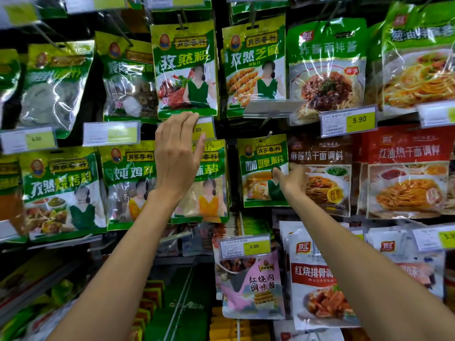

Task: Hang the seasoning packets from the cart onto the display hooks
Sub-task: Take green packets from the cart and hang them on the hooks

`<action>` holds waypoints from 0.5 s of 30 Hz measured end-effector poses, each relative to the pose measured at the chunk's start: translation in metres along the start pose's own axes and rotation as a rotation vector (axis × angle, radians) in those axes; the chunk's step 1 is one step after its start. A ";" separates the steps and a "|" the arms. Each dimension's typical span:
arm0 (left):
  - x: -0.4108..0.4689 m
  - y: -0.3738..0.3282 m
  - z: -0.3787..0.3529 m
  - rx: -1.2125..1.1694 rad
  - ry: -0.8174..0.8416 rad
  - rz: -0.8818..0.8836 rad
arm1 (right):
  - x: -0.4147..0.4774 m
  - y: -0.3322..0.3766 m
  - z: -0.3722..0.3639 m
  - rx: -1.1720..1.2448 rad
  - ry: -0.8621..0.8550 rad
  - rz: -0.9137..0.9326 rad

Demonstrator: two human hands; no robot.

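Seasoning packets (64,193) in green and yellow hang in rows across the display wall in front of you, with yellow price tags (40,140) clipped between the rows. Left of centre, your left hand (178,153) is raised with its back towards you. Its fingers are straight and close together and hold nothing. The fingertips reach the lower edge of a green cumin packet (186,70) in the upper row and cover part of the tag just beneath it. Further right, a curry packet (262,168) hangs from a metal hook (267,137) in the middle row. Your right hand (294,180) is at that packet's right edge, with one fingertip lying on its front. The other fingers are hidden behind the hand, so you cannot tell whether it pinches the packet or only touches it. Just beside it to the right hang a brown noodle-sauce packet (320,188) and then a red packet (406,173), both below a tag marked 5.90 (348,120).
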State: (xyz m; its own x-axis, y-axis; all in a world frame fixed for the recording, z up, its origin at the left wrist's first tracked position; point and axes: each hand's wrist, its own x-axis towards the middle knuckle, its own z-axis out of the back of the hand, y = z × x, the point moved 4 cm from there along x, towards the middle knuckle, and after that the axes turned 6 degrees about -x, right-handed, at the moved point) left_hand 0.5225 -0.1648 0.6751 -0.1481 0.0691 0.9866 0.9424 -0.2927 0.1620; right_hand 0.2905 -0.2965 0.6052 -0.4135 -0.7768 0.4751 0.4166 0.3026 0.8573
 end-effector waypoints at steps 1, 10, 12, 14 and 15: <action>0.000 0.000 0.000 0.002 0.008 0.000 | -0.001 0.000 0.000 -0.003 -0.002 0.014; -0.021 -0.030 0.011 -0.043 -0.014 -0.020 | -0.040 -0.005 0.059 -0.065 0.010 0.187; -0.039 -0.055 0.008 -0.130 0.031 -0.006 | -0.060 -0.018 0.088 -0.064 -0.004 0.231; -0.062 -0.088 0.001 -0.271 0.103 0.055 | -0.083 -0.041 0.120 -0.061 -0.018 0.227; -0.074 -0.108 -0.003 -0.361 0.148 0.100 | -0.095 -0.056 0.136 -0.041 -0.012 0.199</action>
State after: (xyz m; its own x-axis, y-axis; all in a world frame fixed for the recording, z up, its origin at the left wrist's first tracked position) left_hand 0.4309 -0.1407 0.5847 -0.1279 -0.1071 0.9860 0.7920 -0.6094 0.0365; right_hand 0.1964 -0.1644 0.5385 -0.3293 -0.6968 0.6372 0.5238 0.4267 0.7373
